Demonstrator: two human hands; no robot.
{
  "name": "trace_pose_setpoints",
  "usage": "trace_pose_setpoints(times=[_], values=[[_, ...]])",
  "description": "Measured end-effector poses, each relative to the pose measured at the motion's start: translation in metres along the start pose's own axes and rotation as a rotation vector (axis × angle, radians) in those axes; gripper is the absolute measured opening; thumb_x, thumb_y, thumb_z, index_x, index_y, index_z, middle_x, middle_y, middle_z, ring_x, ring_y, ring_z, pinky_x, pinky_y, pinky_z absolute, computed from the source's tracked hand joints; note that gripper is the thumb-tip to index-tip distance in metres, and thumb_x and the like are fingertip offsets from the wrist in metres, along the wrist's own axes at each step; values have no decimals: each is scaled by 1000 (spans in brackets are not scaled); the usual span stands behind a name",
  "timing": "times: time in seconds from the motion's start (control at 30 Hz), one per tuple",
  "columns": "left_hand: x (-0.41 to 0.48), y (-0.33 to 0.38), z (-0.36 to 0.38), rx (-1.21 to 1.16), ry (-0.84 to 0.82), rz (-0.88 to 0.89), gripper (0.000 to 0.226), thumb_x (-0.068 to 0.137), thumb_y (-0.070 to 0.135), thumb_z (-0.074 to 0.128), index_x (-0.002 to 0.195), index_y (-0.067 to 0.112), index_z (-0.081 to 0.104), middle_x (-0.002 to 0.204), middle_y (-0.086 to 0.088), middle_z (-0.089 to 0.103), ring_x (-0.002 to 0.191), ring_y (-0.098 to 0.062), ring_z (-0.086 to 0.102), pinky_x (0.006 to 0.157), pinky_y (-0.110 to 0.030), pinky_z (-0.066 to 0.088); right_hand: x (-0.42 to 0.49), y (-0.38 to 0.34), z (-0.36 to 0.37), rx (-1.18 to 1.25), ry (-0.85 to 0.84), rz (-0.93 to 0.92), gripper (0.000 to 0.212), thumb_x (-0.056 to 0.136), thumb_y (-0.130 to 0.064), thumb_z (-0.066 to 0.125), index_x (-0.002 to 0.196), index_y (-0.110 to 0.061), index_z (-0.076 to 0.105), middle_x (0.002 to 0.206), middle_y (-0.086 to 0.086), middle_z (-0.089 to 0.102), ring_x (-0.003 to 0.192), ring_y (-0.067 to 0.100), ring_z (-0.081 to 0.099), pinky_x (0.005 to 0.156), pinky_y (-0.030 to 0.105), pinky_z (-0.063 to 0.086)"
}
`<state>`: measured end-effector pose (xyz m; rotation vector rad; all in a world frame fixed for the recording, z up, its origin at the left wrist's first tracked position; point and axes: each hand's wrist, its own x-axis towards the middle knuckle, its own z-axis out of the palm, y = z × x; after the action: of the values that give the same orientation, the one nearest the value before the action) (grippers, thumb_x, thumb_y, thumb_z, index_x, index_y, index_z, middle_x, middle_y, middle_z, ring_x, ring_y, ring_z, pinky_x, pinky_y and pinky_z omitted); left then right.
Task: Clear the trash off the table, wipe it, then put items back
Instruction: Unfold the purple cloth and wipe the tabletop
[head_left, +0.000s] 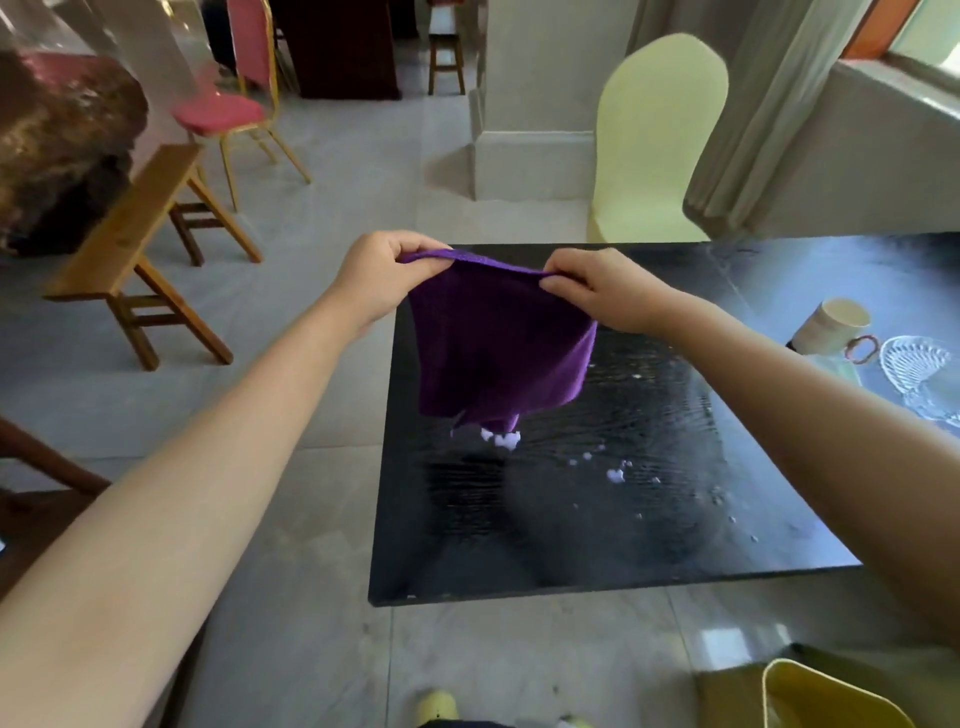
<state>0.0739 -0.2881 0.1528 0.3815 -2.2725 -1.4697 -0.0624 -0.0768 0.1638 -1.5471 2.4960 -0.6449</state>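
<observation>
Since the black tabletop (675, 540) looks wet and streaky with little white bits and foam (501, 438) still sitting on it, I'd say we're in the wiping step, not the put-things-back step yet. Most of the near part of the surface is bare apart from that residue, and the items waiting to go back are pushed off to the far right: a pale mug (836, 325) lying tilted, a small reddish ring (862, 348) just beside it, and a clear glass dish (917, 364) right next to that. The purple cloth (498, 343) is held up in the air over the left half of the table, hanging down loose, with its lowest corner just about at the white clump, can't tell if it's actually touching it. Looks to me like the cloth is being spread or refolded to get a clean face. Next move probably calls for bringing it down flat and sweeping those white specks together toward an edge without smearing them around, and staying clear of the glass dish. Left hand (382, 275) is closed, pinching the top left corner of the cloth between thumb and fingers. Right hand (597, 291) does the same on the top right corner, fingers curled tight on the hem.
</observation>
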Motion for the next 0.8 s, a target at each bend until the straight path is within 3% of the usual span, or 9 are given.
trace_pose_setpoints(times=[0.13, 0.23, 0.33, 0.4, 0.47, 0.57, 0.63, 0.7, 0.8], values=[[5, 2, 2, -51, 7, -27, 11, 82, 13, 68, 85, 22, 72, 65, 17, 70, 66, 2, 63, 72, -14, 52, -11, 18, 5, 49, -126, 104, 32, 89, -39, 58, 72, -12, 58, 63, 1, 53, 62, 16, 48, 54, 18, 34], [7, 0, 2, -62, 52, -75, 14, 79, 13, 71, 77, 27, 72, 68, 11, 69, 66, -6, 62, 70, -18, 51, -27, 36, 12, 40, -281, 203, 29, 88, -34, 63, 95, -6, 68, 81, 9, 68, 73, 20, 59, 64, 19, 42], [6, -3, 7, -40, 45, -127, 14, 76, 13, 74, 74, 27, 72, 59, 14, 69, 57, 1, 62, 61, -13, 50, -37, 47, 15, 75, -323, 289, 26, 92, -28, 58, 100, -4, 64, 70, -7, 56, 62, 7, 49, 52, 8, 37], [6, -2, 11, -66, 59, -175, 13, 76, 13, 74, 73, 26, 71, 55, 15, 69, 52, 3, 61, 54, -12, 50, -39, 55, 17, 33, -333, 333, 20, 93, -26, 55, 97, -7, 59, 73, -8, 51, 72, 14, 50, 60, 18, 38], [7, -2, 13, -81, 60, -241, 11, 75, 14, 75, 72, 23, 70, 58, 10, 69, 51, -1, 62, 52, -16, 53, -41, 62, 18, 20, -296, 375, 15, 94, -22, 54, 99, -9, 58, 82, -2, 55, 81, 19, 51, 69, 27, 37], [4, -4, 14, -105, 69, -361, 9, 75, 13, 75, 69, 18, 70, 58, 2, 68, 49, -7, 63, 51, -20, 56, -41, 65, 20, 137, -145, 434, 17, 92, -13, 54, 105, -4, 61, 88, 5, 63, 75, 17, 55, 67, 24, 43], [0, -4, 18, -137, 87, -425, 8, 77, 11, 73, 71, 14, 69, 60, 0, 67, 50, -8, 63, 51, -21, 57, -38, 56, 19, 349, -29, 491, 14, 91, -10, 57, 100, -4, 65, 76, 1, 63, 66, 12, 56, 58, 15, 45], [-5, -3, 27, -170, 76, -464, 5, 81, 12, 69, 76, 12, 68, 70, -4, 67, 53, -8, 64, 52, -22, 58, -30, 40, 17, 623, 50, 559, 6, 89, -8, 60, 86, -9, 64, 70, 1, 61, 60, 12, 59, 55, 19, 50], [-16, 4, 52, -252, -4, -485, 6, 86, 13, 63, 84, 11, 69, 78, -6, 68, 67, -12, 66, 57, -24, 58, -14, 8, 14, 860, 106, 625, 17, 87, -2, 61, 74, -13, 58, 69, 6, 60, 55, 12, 62, 49, 25, 56]])
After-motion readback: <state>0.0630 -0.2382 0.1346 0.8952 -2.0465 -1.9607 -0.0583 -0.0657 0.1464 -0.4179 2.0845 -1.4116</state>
